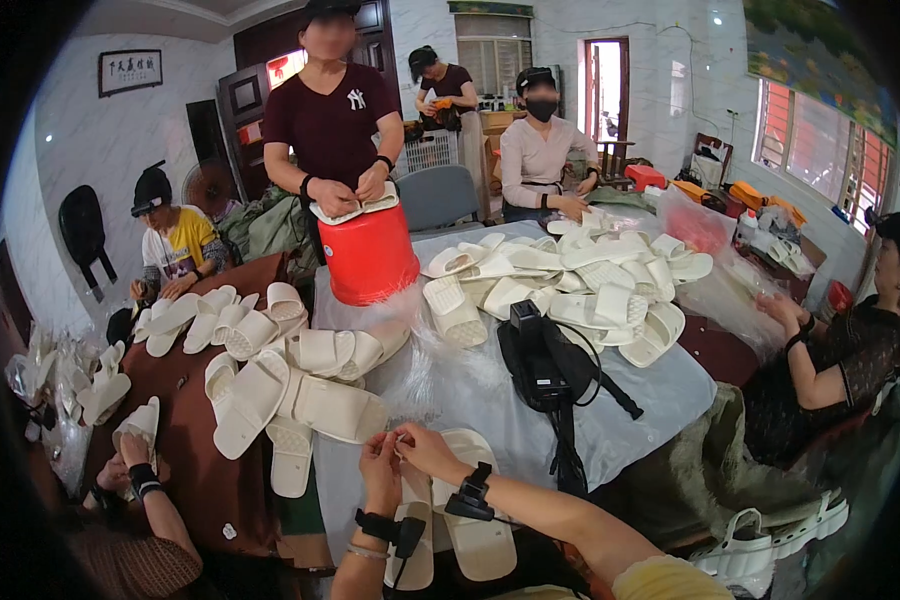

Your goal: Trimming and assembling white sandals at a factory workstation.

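My left hand and my right hand meet above the near edge of the table, fingertips pinched together. Whatever small thing they hold between them is too tiny to name. Just under them lies a pair of cream slippers, the left slipper partly hidden by my left hand and wrist, the right slipper crossed by my right forearm. Black bands with small devices sit on both my wrists. Beyond my hands, more cream slippers lie overlapping on the table.
A large heap of cream slippers covers the table's far side. A black strapped bag lies before it. Across from me, a person stands at an upturned red bucket. Other people sit around; one co-worker's hands hold a slipper at lower left.
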A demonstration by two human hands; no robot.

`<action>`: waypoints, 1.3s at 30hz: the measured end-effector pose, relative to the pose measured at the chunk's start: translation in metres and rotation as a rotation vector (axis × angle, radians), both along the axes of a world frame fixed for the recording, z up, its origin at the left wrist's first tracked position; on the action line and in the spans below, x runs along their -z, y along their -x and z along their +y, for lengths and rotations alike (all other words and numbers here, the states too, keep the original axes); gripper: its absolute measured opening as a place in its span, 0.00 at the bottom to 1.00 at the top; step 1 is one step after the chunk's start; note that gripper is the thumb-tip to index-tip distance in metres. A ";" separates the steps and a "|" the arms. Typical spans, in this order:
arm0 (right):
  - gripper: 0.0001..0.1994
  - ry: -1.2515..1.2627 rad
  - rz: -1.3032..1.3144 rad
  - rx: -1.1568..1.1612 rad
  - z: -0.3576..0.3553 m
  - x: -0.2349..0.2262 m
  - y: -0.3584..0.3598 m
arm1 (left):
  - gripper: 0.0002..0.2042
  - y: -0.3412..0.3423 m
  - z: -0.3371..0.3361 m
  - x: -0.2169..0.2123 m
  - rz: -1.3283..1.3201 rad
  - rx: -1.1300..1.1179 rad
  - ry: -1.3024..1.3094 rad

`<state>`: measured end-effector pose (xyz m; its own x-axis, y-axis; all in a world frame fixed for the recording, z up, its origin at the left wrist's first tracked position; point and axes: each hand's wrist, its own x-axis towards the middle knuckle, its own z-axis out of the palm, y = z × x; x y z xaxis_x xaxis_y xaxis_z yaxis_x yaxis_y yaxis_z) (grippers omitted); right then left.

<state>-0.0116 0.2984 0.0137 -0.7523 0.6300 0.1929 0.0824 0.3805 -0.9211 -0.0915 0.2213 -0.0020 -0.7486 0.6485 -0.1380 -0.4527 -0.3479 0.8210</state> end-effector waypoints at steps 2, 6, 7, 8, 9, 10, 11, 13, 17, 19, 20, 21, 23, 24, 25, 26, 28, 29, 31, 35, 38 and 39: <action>0.11 0.014 0.009 0.044 0.002 0.007 -0.006 | 0.08 0.001 -0.001 0.005 0.039 0.044 0.037; 0.11 0.026 0.105 0.118 0.002 0.025 -0.006 | 0.09 -0.007 0.000 0.000 0.146 0.047 0.045; 0.11 0.028 0.104 0.125 0.003 0.029 -0.006 | 0.09 -0.012 0.000 -0.004 0.144 0.054 0.047; 0.12 0.078 0.154 0.142 0.003 0.027 -0.007 | 0.09 -0.020 -0.002 -0.015 0.091 -0.035 -0.033; 0.13 0.128 0.204 0.159 0.003 0.025 -0.008 | 0.09 -0.024 -0.004 -0.018 0.038 -0.125 -0.112; 0.13 0.132 0.200 0.160 0.004 0.026 -0.009 | 0.09 -0.020 -0.004 -0.007 0.034 -0.125 -0.108; 0.13 0.184 0.219 0.163 0.004 0.024 -0.007 | 0.10 -0.012 -0.005 0.001 0.161 -0.053 -0.061; 0.13 0.240 0.239 0.142 0.004 0.021 -0.008 | 0.11 -0.006 -0.009 0.017 0.284 0.011 -0.010; 0.14 0.262 0.259 0.078 0.005 0.024 -0.006 | 0.15 -0.012 -0.007 0.010 0.357 0.004 0.157; 0.13 0.345 0.331 0.069 0.001 0.025 -0.004 | 0.16 -0.004 -0.002 0.023 0.304 -0.009 0.180; 0.13 0.357 0.310 0.048 0.000 0.024 -0.004 | 0.16 0.002 0.007 0.038 0.515 -0.067 0.254; 0.13 0.472 0.340 0.088 0.000 0.023 -0.006 | 0.17 0.000 0.009 0.039 0.723 -0.116 0.341; 0.12 0.646 0.434 0.128 0.003 0.021 -0.008 | 0.18 0.004 0.009 0.026 0.971 0.147 0.432; 0.11 0.710 0.500 0.121 0.001 0.019 -0.008 | 0.17 0.004 0.011 0.023 1.015 0.149 0.456; 0.11 0.740 0.469 0.103 0.000 0.019 -0.008 | 0.16 0.003 0.013 0.022 1.061 0.152 0.480; 0.12 0.685 0.477 0.108 0.003 0.017 -0.009 | 0.16 0.001 0.016 0.020 1.039 0.139 0.510; 0.12 0.644 0.476 0.090 0.005 0.016 -0.007 | 0.16 0.003 0.020 0.019 1.037 0.237 0.479; 0.12 0.652 0.495 0.115 0.007 0.015 -0.008 | 0.16 0.000 0.021 0.014 1.028 0.233 0.491; 0.13 0.624 0.496 0.133 0.005 0.015 -0.009 | 0.14 -0.007 0.017 -0.001 1.092 0.258 0.668; 0.13 0.523 0.468 0.129 0.003 0.020 -0.007 | 0.14 -0.009 0.016 0.005 1.074 0.264 0.594; 0.12 0.591 0.417 0.131 0.004 0.020 -0.009 | 0.13 -0.015 0.013 -0.005 1.213 0.315 0.744; 0.12 0.530 0.421 0.106 0.005 0.023 -0.006 | 0.13 -0.015 0.013 -0.005 1.173 0.291 0.688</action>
